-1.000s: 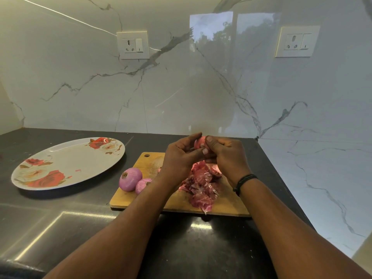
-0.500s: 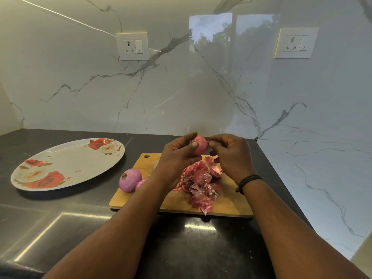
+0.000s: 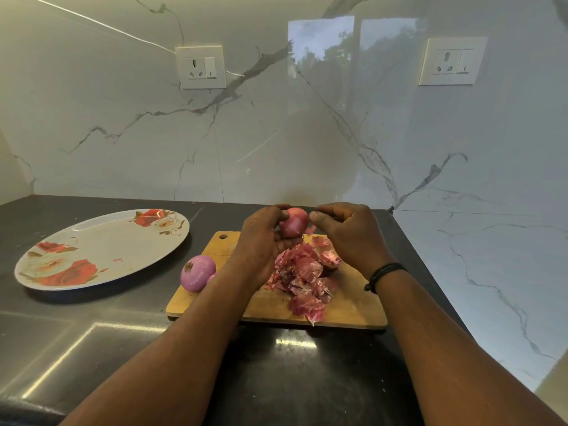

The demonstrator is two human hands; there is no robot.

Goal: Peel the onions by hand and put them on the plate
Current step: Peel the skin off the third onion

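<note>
1. Left hand grip: fingers curled round a small red onion, held above the cutting board's far edge; right hand grip: fingertips pinched together beside the onion's top, whether on skin I cannot tell.
2. Heap of peels on the board under the hands; peeled onion at the board's left edge, a second mostly hidden behind the left forearm.
3. Flowered plate on the desk, left of the board, bare of onions.
</note>
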